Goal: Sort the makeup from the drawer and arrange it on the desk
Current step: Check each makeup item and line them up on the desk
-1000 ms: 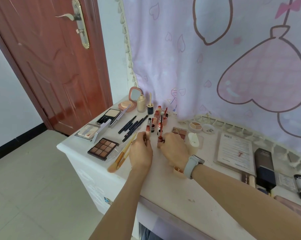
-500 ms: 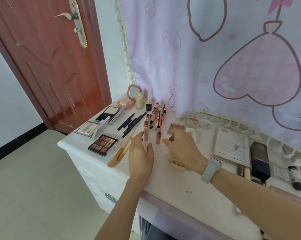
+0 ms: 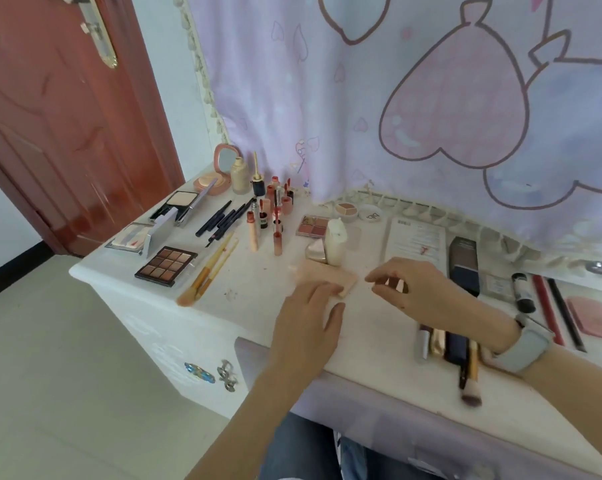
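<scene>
Makeup is laid out on the white desk (image 3: 258, 299). My left hand (image 3: 308, 317) rests with straight fingers on the near edge of a flat peach pad (image 3: 327, 277), which is blurred. My right hand (image 3: 424, 292) hovers just right of the pad with its fingers loosely curled, thumb and forefinger pointing left. I see nothing gripped in it. Two upright lip tubes (image 3: 277, 242) stand behind the pad, with more lip tubes (image 3: 275, 195) further back. A brown eyeshadow palette (image 3: 166, 266) and two brushes (image 3: 209, 268) lie to the left.
A white bottle (image 3: 334, 245), a blush palette (image 3: 311, 226) and a leaflet (image 3: 415, 240) lie behind my hands. A dark box (image 3: 464, 265), pencils (image 3: 555, 310) and a brush (image 3: 469, 379) lie to the right. A curtain (image 3: 431, 98) hangs behind, a door (image 3: 67, 116) at left.
Both hands let go of the upright lip tubes and drew back toward me. My left hand now touches the peach pad and my right hand has moved right.
</scene>
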The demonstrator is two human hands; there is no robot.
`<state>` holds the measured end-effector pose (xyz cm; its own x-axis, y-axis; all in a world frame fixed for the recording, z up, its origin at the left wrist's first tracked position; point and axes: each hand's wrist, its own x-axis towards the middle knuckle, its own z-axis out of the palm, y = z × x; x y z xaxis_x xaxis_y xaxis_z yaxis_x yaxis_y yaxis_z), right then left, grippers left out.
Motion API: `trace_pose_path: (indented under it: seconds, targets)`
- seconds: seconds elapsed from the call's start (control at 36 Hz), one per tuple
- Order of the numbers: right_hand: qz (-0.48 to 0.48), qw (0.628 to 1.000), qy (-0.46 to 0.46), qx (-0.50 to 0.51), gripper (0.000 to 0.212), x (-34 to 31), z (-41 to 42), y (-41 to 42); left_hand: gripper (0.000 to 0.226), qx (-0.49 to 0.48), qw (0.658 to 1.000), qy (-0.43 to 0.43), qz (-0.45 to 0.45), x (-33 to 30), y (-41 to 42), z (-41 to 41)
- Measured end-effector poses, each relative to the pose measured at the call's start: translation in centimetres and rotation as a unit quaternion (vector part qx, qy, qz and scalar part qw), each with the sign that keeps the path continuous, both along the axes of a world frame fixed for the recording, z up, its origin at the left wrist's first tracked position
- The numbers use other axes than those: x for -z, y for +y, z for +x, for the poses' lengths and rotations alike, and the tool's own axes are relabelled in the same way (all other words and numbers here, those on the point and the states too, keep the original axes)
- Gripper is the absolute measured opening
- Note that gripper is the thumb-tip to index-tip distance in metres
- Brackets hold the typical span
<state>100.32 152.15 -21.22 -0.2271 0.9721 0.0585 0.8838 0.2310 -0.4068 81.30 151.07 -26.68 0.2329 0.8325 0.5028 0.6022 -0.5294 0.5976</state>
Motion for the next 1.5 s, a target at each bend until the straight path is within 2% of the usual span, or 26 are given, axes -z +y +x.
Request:
trace_pose_path:
  seconds: [0.11,0.19,0.28,0.33,0.39,0.58,0.69,0.83,1.0,1.06,1.11,1.17,1.28,1.36,1.44,1.5]
  targets:
    - [-0.036,0.992,-0.117,0.01,0.031,0.7,2.8,-1.4,0.023,0.065,0.997,0.042,-0.001,0.4,-1.0,2.3]
    - [-0.026,0.975,-0.218,0.021,0.05,1.2,4.0,-2.3,0.026,0.087,0.993,0.077,-0.023,1.1,-1.2,3.5]
    - [-0.047,0.972,-0.231,-0.007,0.073,1.6,4.2,-3.6,0.023,0.071,0.99,0.117,-0.015,1.8,-1.2,3.9]
    - [-0.064,0.97,-0.229,-0.046,0.08,1.9,4.1,-4.4,0.021,0.062,0.991,0.121,-0.013,2.0,-1.1,4.0]
    - [-0.071,0.967,-0.235,-0.075,0.077,2.0,4.2,-4.8,0.02,0.058,0.991,0.12,-0.01,2.1,-1.0,4.0]
    - [-0.024,0.97,-0.211,-0.119,0.035,2.3,4.6,-4.4,0.02,0.051,0.991,0.122,-0.024,2.3,-1.1,3.9]
    - [0.013,0.961,-0.235,-0.144,0.036,2.5,4.9,-4.3,0.02,0.048,0.991,0.12,-0.04,2.2,-1.2,3.8]
    - [0.19,0.949,-0.161,-0.192,0.035,2.3,4.6,-4.2,0.019,0.044,0.992,0.111,-0.052,2.3,-1.2,3.9]
    - [0.296,0.94,-0.059,-0.16,0.028,0.9,3.8,-2.5,0.024,0.039,0.993,0.095,-0.065,2.1,-1.3,4.0]
    - [0.307,0.944,0.031,-0.114,0.027,0.4,2.9,-2.4,0.032,0.044,0.994,0.055,-0.086,1.9,-1.4,4.0]
    - [0.268,0.944,0.186,-0.055,0.025,-0.5,1.6,-2.9,0.045,0.078,0.988,-0.033,-0.133,1.4,-1.5,4.1]
    - [0.219,0.912,0.345,-0.025,0.02,-1.2,0.3,-3.3,0.052,0.121,0.975,-0.103,-0.158,0.9,-1.7,4.2]
    - [0.156,0.816,0.556,0.03,0.019,-1.7,-1.0,-3.6,0.027,0.126,0.98,-0.123,-0.093,-0.4,-2.0,3.9]
    - [0.055,0.713,0.694,0.08,0.023,-0.9,-0.7,-3.8,0.019,0.102,0.985,-0.126,-0.053,-1.1,-1.9,2.8]
    - [-0.016,0.607,0.786,0.12,0.022,-0.7,-0.5,-3.9,0.017,0.111,0.979,-0.139,-0.096,-1.4,-2.0,1.5]
    - [-0.064,0.549,0.824,0.125,0.013,-0.6,-0.6,-4.0,0.023,0.098,0.977,-0.157,-0.102,-1.4,-2.2,0.9]
